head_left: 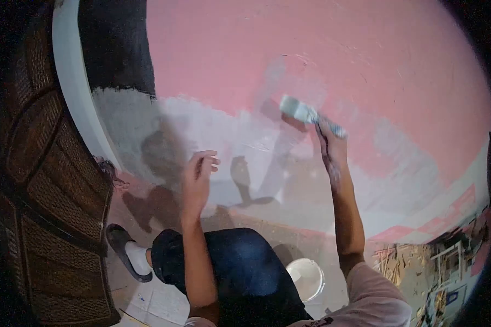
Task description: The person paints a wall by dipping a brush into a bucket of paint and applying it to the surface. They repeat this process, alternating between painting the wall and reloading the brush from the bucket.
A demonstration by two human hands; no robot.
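Note:
My right hand (333,144) is closed round the handle of a wide paintbrush (299,110), whose bristles are coated with pale paint. The brush head lies against or very close to the pink wall (365,60); contact cannot be told. Whitish paint covers the lower wall in uneven patches, and a dark area fills the upper left. My left hand (198,177) hangs in front of the wall with its fingers loosely bent and apart, holding nothing. Below my right arm, a white bucket (320,292) with pale contents stands on the floor beside my leg.
A dark brown panelled door (65,201) and a white frame (73,82) border the left side. Wood scraps and debris (403,264) lie at lower right. My shoe (126,253) rests near the door, by a pale sheet (161,300) on the floor.

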